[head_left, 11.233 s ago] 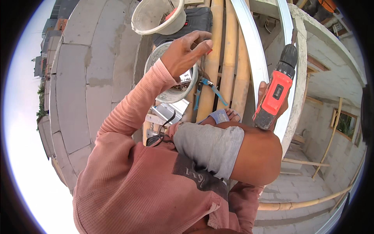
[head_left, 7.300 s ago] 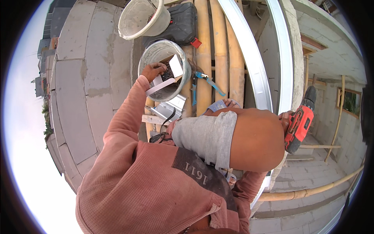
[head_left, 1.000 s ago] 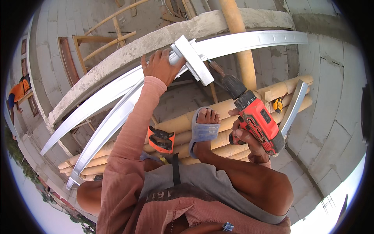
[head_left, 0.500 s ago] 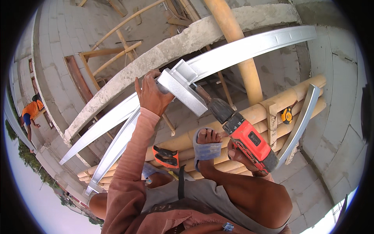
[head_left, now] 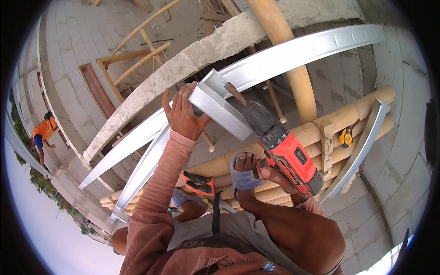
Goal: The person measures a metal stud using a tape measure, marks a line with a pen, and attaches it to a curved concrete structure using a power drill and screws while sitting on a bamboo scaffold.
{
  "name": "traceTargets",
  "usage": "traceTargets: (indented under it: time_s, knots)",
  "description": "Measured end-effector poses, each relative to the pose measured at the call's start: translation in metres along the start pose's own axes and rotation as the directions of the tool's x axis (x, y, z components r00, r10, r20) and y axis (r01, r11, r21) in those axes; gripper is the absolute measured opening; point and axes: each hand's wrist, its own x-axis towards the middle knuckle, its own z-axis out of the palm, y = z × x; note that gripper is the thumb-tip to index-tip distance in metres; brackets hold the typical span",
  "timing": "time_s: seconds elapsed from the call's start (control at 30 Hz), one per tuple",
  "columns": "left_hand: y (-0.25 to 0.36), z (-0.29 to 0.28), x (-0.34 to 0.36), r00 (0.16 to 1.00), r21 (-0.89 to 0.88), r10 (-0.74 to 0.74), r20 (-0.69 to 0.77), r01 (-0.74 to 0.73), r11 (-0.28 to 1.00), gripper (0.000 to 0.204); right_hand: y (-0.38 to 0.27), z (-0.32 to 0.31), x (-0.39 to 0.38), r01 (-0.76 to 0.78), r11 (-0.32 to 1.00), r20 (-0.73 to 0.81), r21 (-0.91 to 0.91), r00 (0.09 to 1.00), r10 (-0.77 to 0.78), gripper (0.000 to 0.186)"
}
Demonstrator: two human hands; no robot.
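My left hand (head_left: 185, 110) is wrapped round a short silver metal channel (head_left: 221, 112), which lies crosswise where the long silver channels meet. One long channel (head_left: 307, 52) runs off to the far right; another channel (head_left: 142, 172) slants down to the lower left. In my right hand (head_left: 278, 178) is a red and black cordless drill (head_left: 295, 158), gripped by its handle. Its bit (head_left: 233, 90), with a small pale tip, points at the upper channel just right of the short piece. Whether the tip touches the metal I cannot tell.
Under my sandaled feet lie several bamboo poles (head_left: 357, 110). On them rest a yellow tape measure (head_left: 346, 136) and an orange and black tool (head_left: 199, 183). A curved metal strip (head_left: 362, 151) leans at the right. Beyond is a rough concrete beam (head_left: 192, 64). A person in orange (head_left: 44, 129) bends at far left.
The drill has moved up and left, its bit shifting from beside the short channel to over the long channel. My left hand keeps its hold. The whole view has shifted slightly.
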Motion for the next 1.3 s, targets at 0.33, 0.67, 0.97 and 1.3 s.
traceTargets:
  time_s: [0.33, 0.67, 0.97, 1.3]
  knots:
    - [0.005, 0.004, 0.003, 0.999, -0.003, 0.035, -0.027, -0.035, 0.999, 0.085, -0.004, 0.011, 0.009, -0.064, 0.983, -0.076, 0.17, 0.994, 0.077, 0.048]
    - [0.005, 0.003, 0.003, 0.998, -0.03, 0.041, -0.037, -0.043, 0.999, 0.086, -0.019, 0.015, 0.016, -0.038, 0.953, -0.095, 0.3, 0.993, 0.07, 0.068]
    - [0.009, -0.001, 0.002, 1.0, -0.012, 0.008, 0.001, -0.008, 1.0, 0.086, -0.026, 0.018, 0.011, -0.05, 0.944, -0.106, 0.326, 0.99, 0.089, 0.065]
    - [0.015, -0.002, -0.004, 0.995, 0.032, -0.088, 0.054, 0.086, 0.996, 0.081, 0.002, 0.007, -0.001, -0.032, 0.993, -0.011, 0.117, 0.999, 0.033, 0.063]
